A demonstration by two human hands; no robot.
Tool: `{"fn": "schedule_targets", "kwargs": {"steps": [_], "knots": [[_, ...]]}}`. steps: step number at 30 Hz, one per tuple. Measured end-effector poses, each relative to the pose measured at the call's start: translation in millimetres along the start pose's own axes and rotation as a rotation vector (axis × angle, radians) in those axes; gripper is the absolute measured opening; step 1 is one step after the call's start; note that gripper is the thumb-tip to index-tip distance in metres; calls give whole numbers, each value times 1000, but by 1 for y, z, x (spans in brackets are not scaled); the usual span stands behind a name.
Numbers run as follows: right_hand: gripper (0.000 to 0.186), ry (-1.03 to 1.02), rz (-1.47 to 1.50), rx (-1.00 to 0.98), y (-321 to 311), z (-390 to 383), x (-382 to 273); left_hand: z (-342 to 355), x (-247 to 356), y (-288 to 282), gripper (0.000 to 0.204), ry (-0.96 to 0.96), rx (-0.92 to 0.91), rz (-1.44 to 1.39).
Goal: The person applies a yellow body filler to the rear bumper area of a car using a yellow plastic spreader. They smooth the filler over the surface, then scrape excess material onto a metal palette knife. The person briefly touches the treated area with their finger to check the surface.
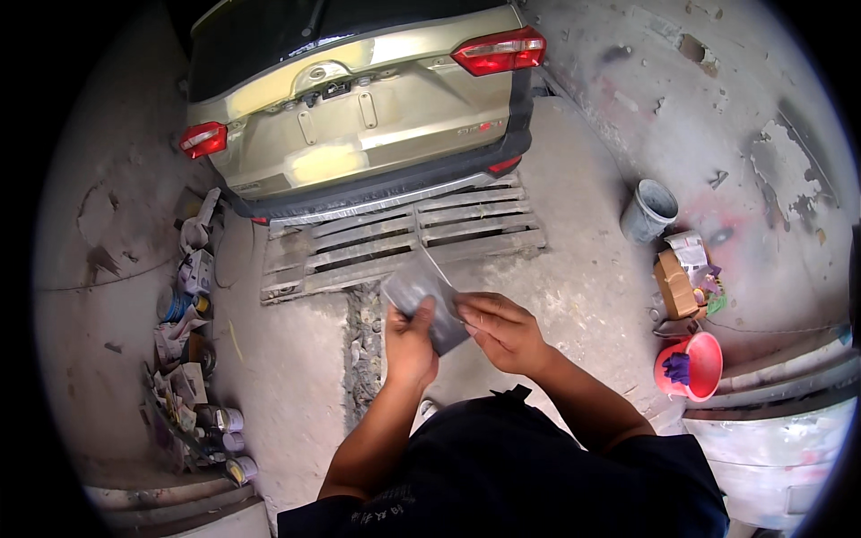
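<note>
A flat grey rectangular sheet [413,282], which looks like sandpaper, is held up in front of my body. My left hand [410,342] grips its lower left side, the thumb lying across its face. At the sheet's right edge my right hand [502,330] is closed, with fingertips pinching it. A thin light edge rises along the right of the sheet, and motion blurs its surface. Beyond my hands is the rear of a gold car [395,125], with pale yellowish patches on its tailgate.
A slatted grate [377,240] lies on the floor below the bumper. Paint cans [231,420] and clutter line the left wall. Along the right wall stand a grey bucket [649,212], a cardboard box [674,283] and a pink bucket [706,366] with a purple cloth.
</note>
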State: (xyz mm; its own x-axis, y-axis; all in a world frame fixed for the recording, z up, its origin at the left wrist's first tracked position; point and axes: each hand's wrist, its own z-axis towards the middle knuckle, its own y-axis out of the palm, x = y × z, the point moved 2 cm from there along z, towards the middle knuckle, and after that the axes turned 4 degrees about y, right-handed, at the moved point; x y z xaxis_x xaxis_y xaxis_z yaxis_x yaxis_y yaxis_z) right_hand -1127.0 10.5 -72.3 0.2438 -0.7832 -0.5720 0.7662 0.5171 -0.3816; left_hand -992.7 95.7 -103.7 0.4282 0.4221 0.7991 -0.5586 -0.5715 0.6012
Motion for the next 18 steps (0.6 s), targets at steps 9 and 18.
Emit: {"fn": "schedule_targets", "kwargs": {"steps": [9,18], "knots": [[42,89,-238,-189,-14,-47,25,5,16,2,29,76,-133,42],[18,769,703,-221,-34,-52,26,12,7,6,29,-433,-259,-58]]}}
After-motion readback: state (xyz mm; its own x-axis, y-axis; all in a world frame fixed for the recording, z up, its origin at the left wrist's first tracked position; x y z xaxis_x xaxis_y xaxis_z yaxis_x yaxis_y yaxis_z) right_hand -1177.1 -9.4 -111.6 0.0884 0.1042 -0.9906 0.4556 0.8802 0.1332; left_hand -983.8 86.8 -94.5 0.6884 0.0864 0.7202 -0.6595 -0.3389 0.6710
